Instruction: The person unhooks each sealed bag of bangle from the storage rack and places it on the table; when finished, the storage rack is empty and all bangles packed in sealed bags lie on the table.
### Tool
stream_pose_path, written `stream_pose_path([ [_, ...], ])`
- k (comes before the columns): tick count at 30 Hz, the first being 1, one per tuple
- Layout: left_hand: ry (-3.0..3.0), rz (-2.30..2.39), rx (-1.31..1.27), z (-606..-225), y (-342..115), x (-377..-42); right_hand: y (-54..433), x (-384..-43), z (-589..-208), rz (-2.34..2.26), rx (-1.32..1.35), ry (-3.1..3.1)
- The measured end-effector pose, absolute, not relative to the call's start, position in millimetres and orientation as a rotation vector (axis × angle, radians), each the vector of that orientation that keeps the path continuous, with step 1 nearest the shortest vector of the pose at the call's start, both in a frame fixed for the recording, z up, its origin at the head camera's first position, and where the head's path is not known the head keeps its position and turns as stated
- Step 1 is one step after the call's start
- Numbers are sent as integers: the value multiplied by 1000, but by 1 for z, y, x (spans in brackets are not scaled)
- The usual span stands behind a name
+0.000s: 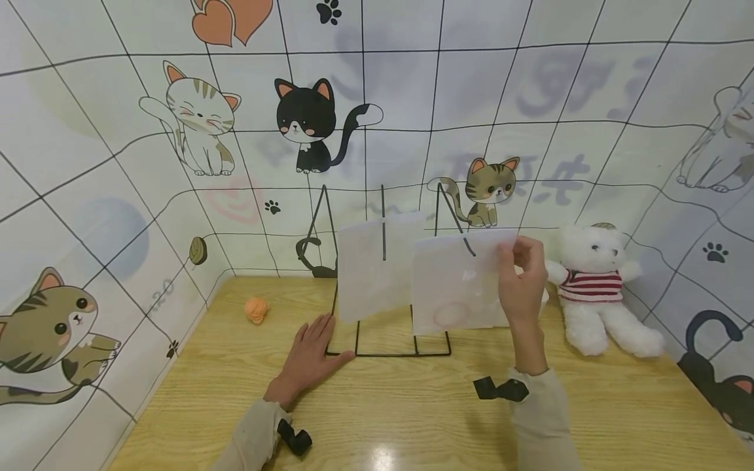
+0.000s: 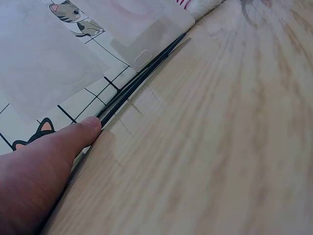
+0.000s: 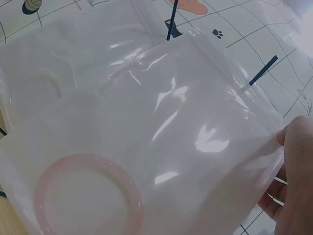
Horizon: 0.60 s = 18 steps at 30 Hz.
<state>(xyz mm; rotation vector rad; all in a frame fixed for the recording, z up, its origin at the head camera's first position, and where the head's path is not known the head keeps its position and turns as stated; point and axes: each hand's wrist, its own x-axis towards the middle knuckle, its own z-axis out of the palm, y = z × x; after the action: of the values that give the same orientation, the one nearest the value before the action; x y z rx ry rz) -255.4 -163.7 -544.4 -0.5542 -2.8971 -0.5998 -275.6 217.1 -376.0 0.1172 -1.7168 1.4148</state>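
Note:
A black wire display rack (image 1: 391, 354) stands on the table with two translucent plastic bags on its hooks. My right hand (image 1: 526, 278) pinches the upper right corner of the nearer bag (image 1: 450, 281); a pink ring (image 3: 88, 159) shows inside it. To its left hangs the other bag (image 1: 374, 271), with a faint pale ring visible in the right wrist view. Flat by the rack's left base corner lies my left hand (image 1: 309, 353), fingers extended, its thumb (image 2: 88, 129) touching the base bar. Part of the rack is hidden behind the bags.
A white teddy bear (image 1: 589, 288) in a red-striped top sits right of the rack, close to my right hand. An orange yarn-like ball (image 1: 256, 310) lies on the wooden table (image 1: 377, 405) at the left. A cat-print cloth (image 1: 400, 85) covers the walls.

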Motion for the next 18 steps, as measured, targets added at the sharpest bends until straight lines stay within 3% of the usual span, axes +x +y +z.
stream_pose_path([
  [18, -2885, -609, -559, -544, -164, -255, 212, -276, -374, 1385, 42, -1648],
])
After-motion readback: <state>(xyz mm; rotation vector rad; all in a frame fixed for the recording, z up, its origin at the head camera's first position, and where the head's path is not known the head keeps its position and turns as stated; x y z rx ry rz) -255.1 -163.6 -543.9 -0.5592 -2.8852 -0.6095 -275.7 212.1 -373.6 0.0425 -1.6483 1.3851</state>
